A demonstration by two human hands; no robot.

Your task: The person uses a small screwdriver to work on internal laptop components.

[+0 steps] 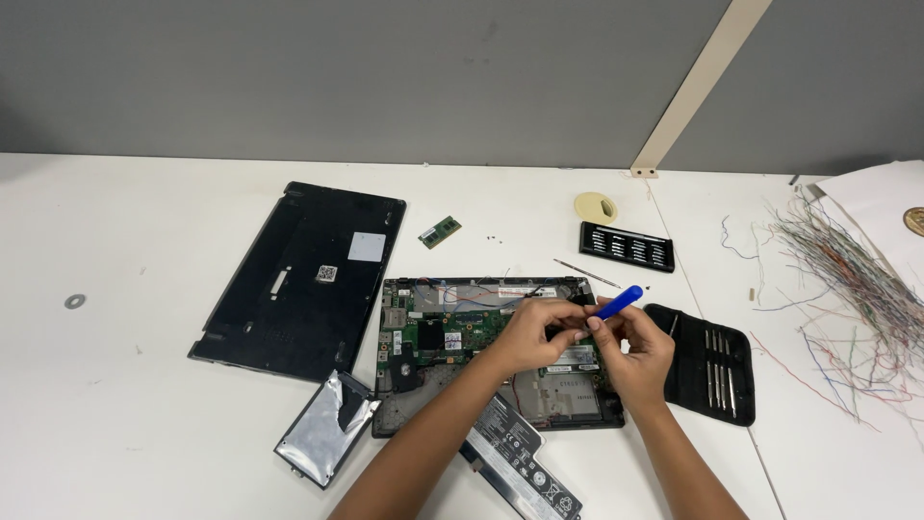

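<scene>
Nearest the camera: a long black battery (525,460) lies out of the machine at the bottom edge, partly under the left forearm. Just left of it, a silver hard drive (325,429), also out.

Next, the opened laptop (452,337), circuit board & wires showing. Both hands meet over its right half. The left hand (529,332) has fingers pinched together on something small; can't tell what. The right hand (640,351) is closed around a blue-handled screwdriver (619,302), handle pointing up & away, tip down between the hands, hidden.

Right of the laptop, touching or nearly so: a black tool pouch (707,366) w/ metal tools laid in it. Left: the black bottom cover (303,274), off & set flat, corner near the hard drive.

Further back: a green memory stick (439,232), a few loose screws (493,238), a thin metal rod (585,273), a black bit holder (627,247), a round tan disc (595,207).

Progress, judging by layout: well into the strip-down. Cover, battery, drive, memory are out; board & the rest are in.

Room: the white table (125,385) is open to the left; the right side is crowded by the pouch, then a tangle of coloured wires (847,289) at the far right. The battery sits close to the near table edge.
</scene>
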